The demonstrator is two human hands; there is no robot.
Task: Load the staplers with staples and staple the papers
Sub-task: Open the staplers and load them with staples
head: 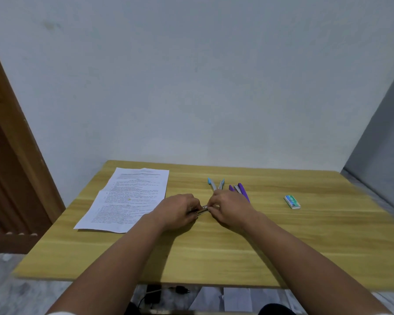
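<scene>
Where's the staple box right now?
In the head view, the staple box lies alone on the right side of the table, right of the purple stapler and clear of both hands.

Two open staplers: blue (215,184), purple (239,189); one staple box (292,201); paper stack (132,198).

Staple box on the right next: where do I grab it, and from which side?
Take the staple box across its two long sides, coming straight down with the right hand. It lies flat on the table, narrow and long, angled slightly, with bare wood all round, so nothing blocks a pinch from above.
</scene>
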